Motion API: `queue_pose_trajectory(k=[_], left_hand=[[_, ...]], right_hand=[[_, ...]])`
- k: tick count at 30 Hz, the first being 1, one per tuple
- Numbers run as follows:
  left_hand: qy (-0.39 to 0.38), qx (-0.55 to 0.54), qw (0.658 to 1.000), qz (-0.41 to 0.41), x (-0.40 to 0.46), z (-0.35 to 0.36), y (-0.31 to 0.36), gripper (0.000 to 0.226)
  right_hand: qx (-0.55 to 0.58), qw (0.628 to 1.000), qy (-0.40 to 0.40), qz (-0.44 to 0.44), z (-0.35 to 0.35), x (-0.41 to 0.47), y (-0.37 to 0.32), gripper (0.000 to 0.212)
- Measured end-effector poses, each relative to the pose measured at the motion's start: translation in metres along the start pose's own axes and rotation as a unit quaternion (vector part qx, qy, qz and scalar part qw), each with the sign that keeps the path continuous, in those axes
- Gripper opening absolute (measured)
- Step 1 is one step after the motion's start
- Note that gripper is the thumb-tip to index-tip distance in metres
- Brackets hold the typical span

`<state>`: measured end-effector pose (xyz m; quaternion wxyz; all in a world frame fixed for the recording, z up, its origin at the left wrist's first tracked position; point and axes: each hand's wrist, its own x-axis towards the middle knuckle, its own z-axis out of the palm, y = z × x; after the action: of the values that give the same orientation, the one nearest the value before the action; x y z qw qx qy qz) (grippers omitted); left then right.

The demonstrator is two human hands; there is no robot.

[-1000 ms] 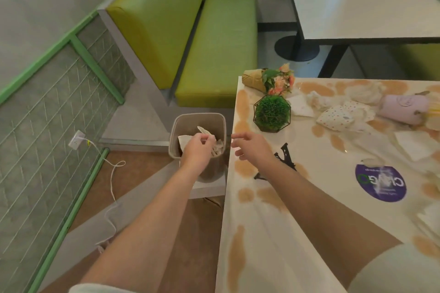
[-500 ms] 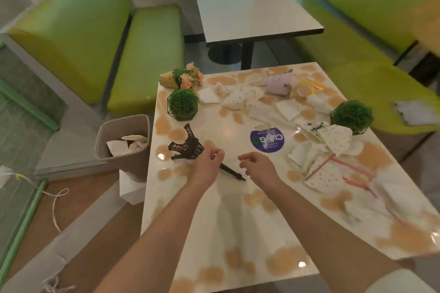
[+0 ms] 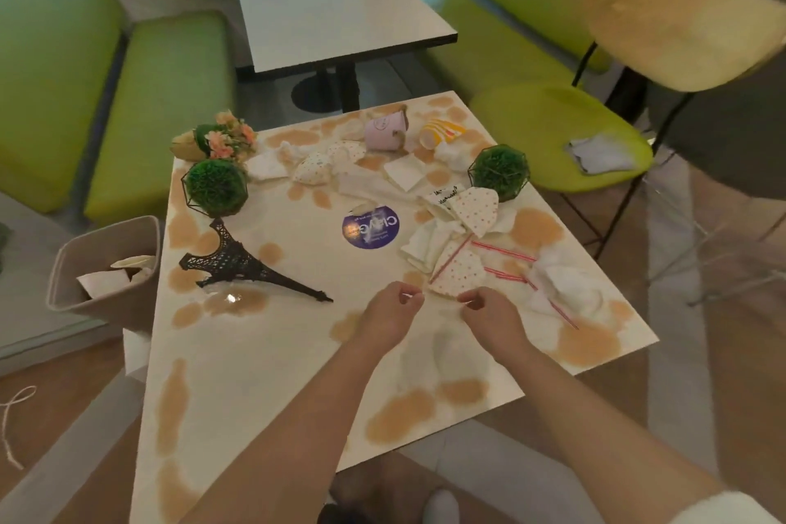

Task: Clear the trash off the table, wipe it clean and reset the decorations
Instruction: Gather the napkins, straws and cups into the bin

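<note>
The stained white table (image 3: 263,357) is strewn with trash: dotted paper napkins (image 3: 461,274), crumpled tissues (image 3: 565,287), red straws (image 3: 506,253), a tipped pink cup (image 3: 385,132) and a yellow-striped cup (image 3: 440,132). My left hand (image 3: 389,315) and right hand (image 3: 491,313) hover side by side just short of the near dotted napkin, fingers loosely curled, holding nothing. A black Eiffel tower model (image 3: 242,264) lies on its side at the left. Two green ball plants (image 3: 217,187) (image 3: 499,171) and a flower bouquet (image 3: 221,140) stand on the table.
A beige trash bin (image 3: 104,264) with paper inside stands on the floor left of the table. Green benches (image 3: 161,98) and a second grey table (image 3: 336,0) lie beyond. A green chair (image 3: 557,132) with a cloth on it is at the right.
The view swung from the bin to the table. Both hands moved right across the table, from the bin, past the tower, to the dotted napkin.
</note>
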<state>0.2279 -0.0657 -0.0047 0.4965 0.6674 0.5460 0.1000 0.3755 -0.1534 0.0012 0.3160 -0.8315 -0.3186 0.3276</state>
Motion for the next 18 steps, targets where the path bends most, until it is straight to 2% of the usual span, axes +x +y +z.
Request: queue_pose_trajectory(k=[2, 4, 7, 10, 12, 18], left_hand=[[-0.013, 0.012, 1.000, 0.005, 0.000, 0.016, 0.005, 0.023], [-0.021, 0.021, 1.000, 0.009, 0.002, 0.027, 0.007, 0.021], [-0.024, 0.028, 0.999, 0.009, 0.005, 0.040, 0.010, 0.019], [-0.023, 0.059, 0.998, 0.017, 0.014, 0.047, 0.019, 0.020], [-0.022, 0.082, 0.996, 0.021, 0.022, 0.048, 0.024, 0.021], [0.023, 0.144, 0.989, 0.022, 0.052, 0.045, 0.036, 0.032]], right_hand=[[-0.089, 0.996, 0.031, -0.009, -0.013, 0.002, 0.023, 0.020], [-0.187, 0.981, 0.045, -0.027, -0.021, 0.003, 0.041, 0.029], [-0.228, 0.972, 0.027, -0.047, -0.031, 0.003, 0.059, 0.043], [-0.255, 0.965, -0.003, -0.054, -0.034, 0.008, 0.069, 0.039], [-0.239, 0.969, 0.006, -0.059, -0.034, 0.012, 0.073, 0.033], [-0.078, 0.996, 0.041, -0.028, -0.033, 0.021, 0.076, 0.016]])
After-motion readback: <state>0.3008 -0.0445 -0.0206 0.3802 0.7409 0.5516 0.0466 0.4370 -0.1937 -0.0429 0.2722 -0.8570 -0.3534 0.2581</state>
